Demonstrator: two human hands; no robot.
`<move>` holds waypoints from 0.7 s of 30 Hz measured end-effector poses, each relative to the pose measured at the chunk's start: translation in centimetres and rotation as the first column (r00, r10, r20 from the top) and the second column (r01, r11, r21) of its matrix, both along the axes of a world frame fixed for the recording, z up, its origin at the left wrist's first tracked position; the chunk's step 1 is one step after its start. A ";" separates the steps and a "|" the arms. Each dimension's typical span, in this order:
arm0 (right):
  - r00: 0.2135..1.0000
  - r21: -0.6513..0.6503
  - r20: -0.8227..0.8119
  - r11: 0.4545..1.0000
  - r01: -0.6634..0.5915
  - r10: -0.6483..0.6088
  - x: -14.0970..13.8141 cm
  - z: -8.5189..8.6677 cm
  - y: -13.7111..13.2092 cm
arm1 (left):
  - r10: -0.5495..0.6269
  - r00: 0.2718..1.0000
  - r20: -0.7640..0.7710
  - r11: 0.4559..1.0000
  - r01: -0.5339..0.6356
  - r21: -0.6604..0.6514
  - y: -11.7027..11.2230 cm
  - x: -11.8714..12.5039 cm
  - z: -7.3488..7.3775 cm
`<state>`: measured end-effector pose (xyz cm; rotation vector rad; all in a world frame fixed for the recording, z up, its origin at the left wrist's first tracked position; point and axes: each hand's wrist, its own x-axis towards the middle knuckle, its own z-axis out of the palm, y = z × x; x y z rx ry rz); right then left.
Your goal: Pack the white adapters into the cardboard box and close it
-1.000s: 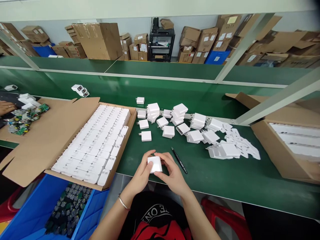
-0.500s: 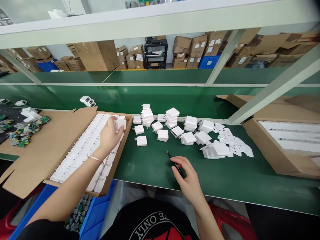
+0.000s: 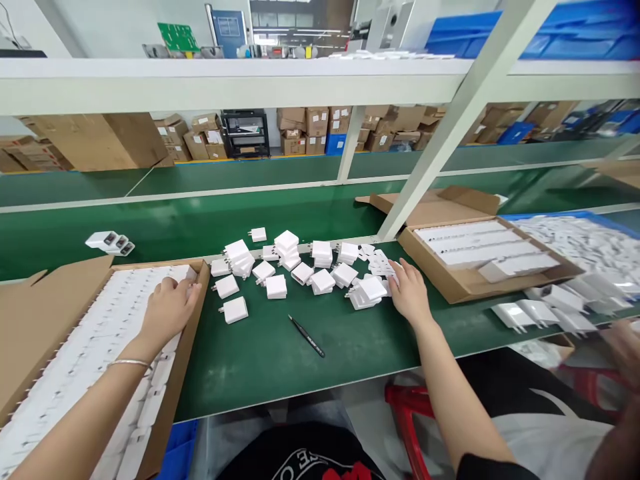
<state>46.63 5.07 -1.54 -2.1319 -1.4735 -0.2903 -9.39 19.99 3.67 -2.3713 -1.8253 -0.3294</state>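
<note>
My left hand (image 3: 169, 308) lies in the far right corner of a cardboard box (image 3: 193, 333) packed with rows of white chargers (image 3: 95, 347). Its fingers curl down over one charger there. My right hand (image 3: 407, 290) stretches out to the right end of a loose pile of white chargers (image 3: 320, 270) on the green bench. The fingers are spread and touch small flat white pieces (image 3: 380, 263) beside a charger (image 3: 369, 292). It holds nothing.
Black tweezers (image 3: 307, 335) lie on the green mat between my hands. Another open cardboard box (image 3: 465, 288) of white parts sits at right behind a slanted white frame post (image 3: 440, 127). More chargers (image 3: 540, 310) and another person's blurred hand (image 3: 623, 340) are at far right.
The view has swung right. My right hand left the tweezers and reached out to the pile's right end. My left hand stays at the box corner, now lower over the chargers.
</note>
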 end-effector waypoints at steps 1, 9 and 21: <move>1.000 -0.041 0.010 0.999 -0.016 0.017 0.5 -0.3 0.5 | 0.011 0.999 -0.043 0.999 -0.009 0.031 -0.6 0.4 0.3; 0.994 -0.111 0.079 0.991 -0.068 0.077 -2.4 -4.1 -3.0 | -0.291 0.949 -0.117 0.956 0.293 -0.007 -5.2 4.9 1.7; 0.984 0.110 0.088 0.980 -0.164 0.155 -3.2 -4.0 -4.0 | -0.459 0.888 -0.011 0.865 0.444 -0.235 -4.1 6.7 0.8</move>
